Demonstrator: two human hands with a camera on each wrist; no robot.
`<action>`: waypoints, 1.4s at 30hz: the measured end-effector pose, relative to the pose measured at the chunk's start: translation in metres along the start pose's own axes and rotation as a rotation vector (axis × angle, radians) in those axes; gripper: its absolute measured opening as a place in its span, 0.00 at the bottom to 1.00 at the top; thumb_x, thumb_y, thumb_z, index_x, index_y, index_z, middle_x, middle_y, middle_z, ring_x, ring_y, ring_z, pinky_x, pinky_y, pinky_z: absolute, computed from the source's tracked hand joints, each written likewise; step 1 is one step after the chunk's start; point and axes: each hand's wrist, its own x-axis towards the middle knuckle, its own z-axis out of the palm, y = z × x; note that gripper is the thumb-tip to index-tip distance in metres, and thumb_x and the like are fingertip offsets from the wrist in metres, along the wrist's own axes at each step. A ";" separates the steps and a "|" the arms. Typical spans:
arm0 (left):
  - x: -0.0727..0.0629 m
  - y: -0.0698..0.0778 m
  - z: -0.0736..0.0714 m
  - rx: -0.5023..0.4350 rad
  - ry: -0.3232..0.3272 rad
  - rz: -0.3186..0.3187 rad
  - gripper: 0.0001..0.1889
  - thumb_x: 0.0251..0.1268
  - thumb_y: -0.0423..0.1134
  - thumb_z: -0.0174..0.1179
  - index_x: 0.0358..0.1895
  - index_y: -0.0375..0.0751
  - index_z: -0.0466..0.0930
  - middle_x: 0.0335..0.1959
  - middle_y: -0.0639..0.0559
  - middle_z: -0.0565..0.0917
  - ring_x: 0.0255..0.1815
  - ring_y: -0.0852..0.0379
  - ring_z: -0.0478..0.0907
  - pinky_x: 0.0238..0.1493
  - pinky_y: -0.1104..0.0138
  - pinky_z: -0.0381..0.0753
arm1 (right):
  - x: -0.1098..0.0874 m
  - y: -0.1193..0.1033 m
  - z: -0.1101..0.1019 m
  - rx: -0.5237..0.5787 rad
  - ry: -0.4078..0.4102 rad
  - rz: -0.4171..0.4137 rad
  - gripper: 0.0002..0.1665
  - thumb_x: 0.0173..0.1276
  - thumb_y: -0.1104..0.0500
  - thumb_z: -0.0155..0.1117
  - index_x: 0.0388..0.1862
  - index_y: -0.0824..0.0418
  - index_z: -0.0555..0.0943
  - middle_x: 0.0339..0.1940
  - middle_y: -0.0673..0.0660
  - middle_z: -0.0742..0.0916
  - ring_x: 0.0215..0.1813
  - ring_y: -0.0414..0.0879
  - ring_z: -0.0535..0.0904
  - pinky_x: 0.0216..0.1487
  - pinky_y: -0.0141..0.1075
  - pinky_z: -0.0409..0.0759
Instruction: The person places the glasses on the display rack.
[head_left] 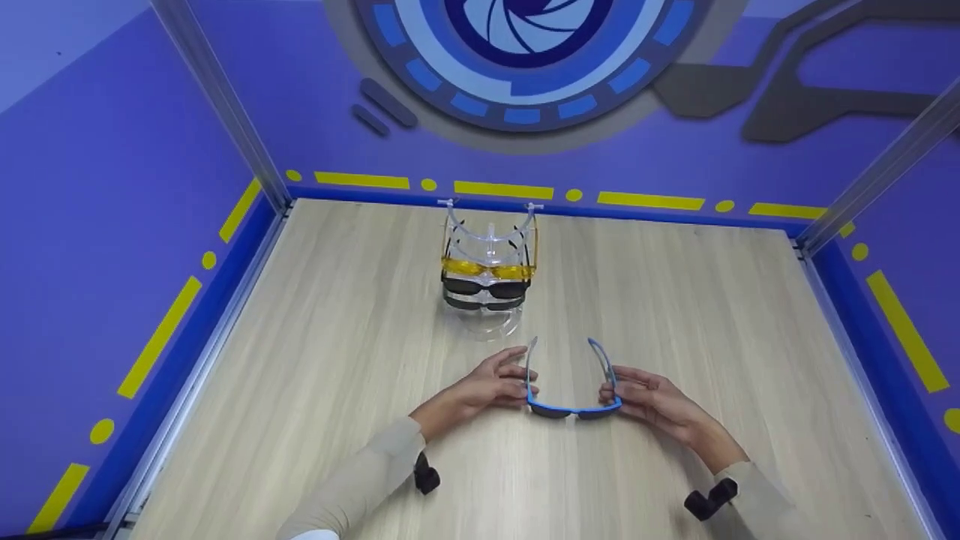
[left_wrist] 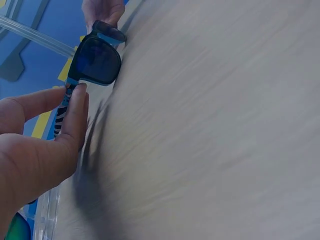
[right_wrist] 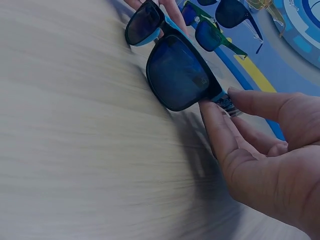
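A pair of blue-framed sunglasses (head_left: 574, 412) with dark lenses is held between both hands just over the table, its temples unfolded and pointing toward the back wall. My left hand (head_left: 491, 386) pinches the left temple near the hinge; in the left wrist view thumb and finger meet on a striped, zebra-like part of the temple (left_wrist: 60, 117). On the other side, my right hand (head_left: 660, 405) pinches the right temple near its hinge, as the right wrist view also shows beside the dark lens (right_wrist: 177, 72). The lenses face me.
Behind the hands stands a clear display stand (head_left: 491, 232) carrying yellow glasses (head_left: 487, 268), black sunglasses (head_left: 486, 288) and a lower dark pair (head_left: 484, 304). The wooden table (head_left: 337, 315) is bounded by blue panels (head_left: 120, 202) and metal posts (head_left: 225, 97).
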 end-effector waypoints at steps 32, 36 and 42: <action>-0.025 0.036 0.017 -0.029 -0.056 0.076 0.43 0.64 0.20 0.62 0.80 0.42 0.56 0.60 0.35 0.80 0.48 0.53 0.87 0.53 0.60 0.89 | -0.038 -0.028 0.026 0.074 0.015 -0.064 0.27 0.80 0.68 0.51 0.75 0.60 0.64 0.55 0.54 0.89 0.60 0.45 0.86 0.62 0.35 0.84; -0.030 0.048 0.021 -0.021 -0.072 0.099 0.43 0.65 0.20 0.62 0.81 0.43 0.55 0.58 0.41 0.81 0.48 0.53 0.87 0.54 0.59 0.89 | -0.045 -0.039 0.031 0.084 -0.022 -0.112 0.24 0.80 0.71 0.49 0.70 0.56 0.69 0.54 0.54 0.89 0.59 0.45 0.86 0.64 0.36 0.84; -0.037 0.069 0.025 0.003 -0.101 0.134 0.43 0.65 0.22 0.63 0.81 0.46 0.55 0.59 0.43 0.80 0.49 0.54 0.87 0.56 0.59 0.88 | -0.054 -0.056 0.039 0.072 -0.075 -0.191 0.25 0.80 0.73 0.45 0.69 0.56 0.70 0.56 0.55 0.88 0.59 0.45 0.86 0.66 0.38 0.82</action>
